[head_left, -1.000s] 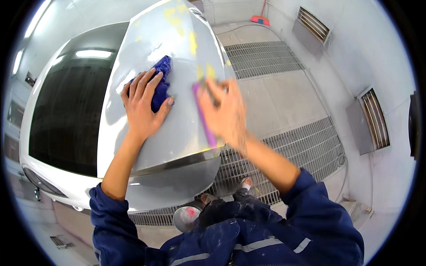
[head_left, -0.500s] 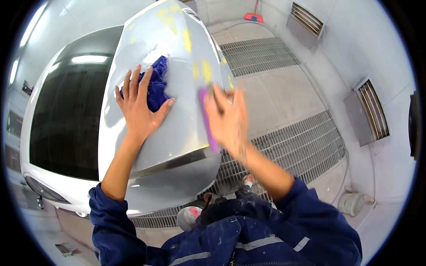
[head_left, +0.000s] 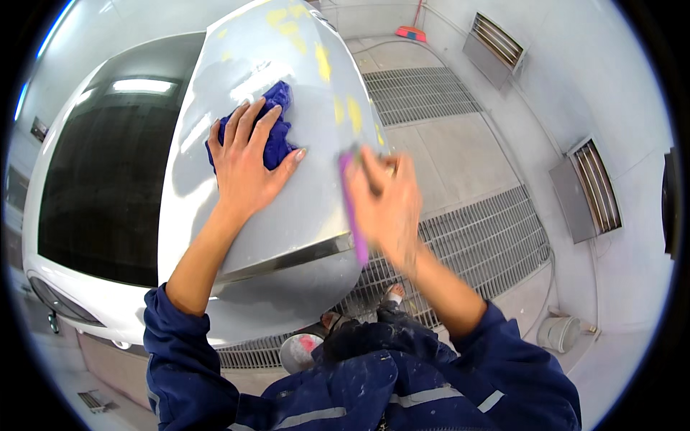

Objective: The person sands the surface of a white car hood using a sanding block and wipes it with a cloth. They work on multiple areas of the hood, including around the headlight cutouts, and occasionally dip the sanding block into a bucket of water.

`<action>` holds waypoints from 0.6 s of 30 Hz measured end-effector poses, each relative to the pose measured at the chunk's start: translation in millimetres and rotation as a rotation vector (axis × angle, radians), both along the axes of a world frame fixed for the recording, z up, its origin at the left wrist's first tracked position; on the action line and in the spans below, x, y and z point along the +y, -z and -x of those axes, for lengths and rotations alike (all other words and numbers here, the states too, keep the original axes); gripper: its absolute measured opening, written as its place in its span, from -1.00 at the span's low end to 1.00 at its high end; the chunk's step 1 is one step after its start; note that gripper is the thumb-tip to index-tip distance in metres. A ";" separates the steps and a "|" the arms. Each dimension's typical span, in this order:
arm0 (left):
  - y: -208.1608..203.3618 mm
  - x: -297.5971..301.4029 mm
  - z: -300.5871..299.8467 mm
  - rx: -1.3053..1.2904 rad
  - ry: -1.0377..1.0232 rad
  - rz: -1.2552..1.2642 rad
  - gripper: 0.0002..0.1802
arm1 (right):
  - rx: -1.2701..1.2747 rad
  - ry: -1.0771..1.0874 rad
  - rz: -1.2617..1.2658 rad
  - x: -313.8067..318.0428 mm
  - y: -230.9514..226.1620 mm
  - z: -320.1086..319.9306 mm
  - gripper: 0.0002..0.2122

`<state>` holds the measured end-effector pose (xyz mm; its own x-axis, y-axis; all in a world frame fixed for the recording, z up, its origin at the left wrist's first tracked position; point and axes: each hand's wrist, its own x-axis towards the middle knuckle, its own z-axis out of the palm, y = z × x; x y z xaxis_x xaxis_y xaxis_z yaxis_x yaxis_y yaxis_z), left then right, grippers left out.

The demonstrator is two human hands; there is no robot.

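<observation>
A crumpled dark blue cloth (head_left: pixel 277 149) lies on the grey-primed white car body panel (head_left: pixel 305 208), which carries yellow patches. On that cloth my left hand (head_left: pixel 246 171) rests with its fingers spread and its thumb on the panel. My right hand (head_left: pixel 388 205) is wrapped round a long purple sanding block (head_left: pixel 353 208), slightly smeared by motion. The block is at the panel's right-hand edge, roughly lengthwise along it. My palm and fingers hide the block's top and right side, and its working face cannot be seen.
The car's dark window (head_left: pixel 118 172) is to the left. Metal floor grating (head_left: pixel 489 233) runs on the right. A bucket (head_left: pixel 300 352) stands by my feet, another bucket (head_left: pixel 559 333) by the right wall. A red broom (head_left: pixel 411 33) is at the back; louvred vents (head_left: pixel 598 187) line the wall.
My right hand and the purple block have shifted slightly right and nearer to me in the picture. The whole view has also shifted a little. My left hand stays on the cloth.
</observation>
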<state>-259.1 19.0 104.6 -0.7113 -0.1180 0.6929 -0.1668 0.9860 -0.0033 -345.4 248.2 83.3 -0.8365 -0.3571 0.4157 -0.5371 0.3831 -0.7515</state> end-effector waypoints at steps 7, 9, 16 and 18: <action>-2.8 -2.9 -4.3 0.040 0.070 0.037 -0.28 | 0.117 -0.005 -0.040 15.5 8.0 -50.0 -0.52; -5.0 -2.5 -1.6 0.050 0.141 0.031 -0.31 | 0.020 0.066 -0.080 17.8 8.9 -25.0 -0.52; -1.1 -3.2 0.6 -0.005 0.173 0.035 -0.37 | 0.061 0.062 -0.011 18.9 9.7 -54.5 -0.55; -3.8 -6.8 0.6 -0.003 0.177 0.044 -0.37 | 0.093 0.044 0.003 14.7 5.8 -52.7 -0.55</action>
<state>-259.6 12.2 108.4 -0.7201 0.0398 0.6927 0.0097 0.9988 -0.0473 -292.7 262.9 77.5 -0.8091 -0.3196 0.4931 -0.5871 0.4051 -0.7009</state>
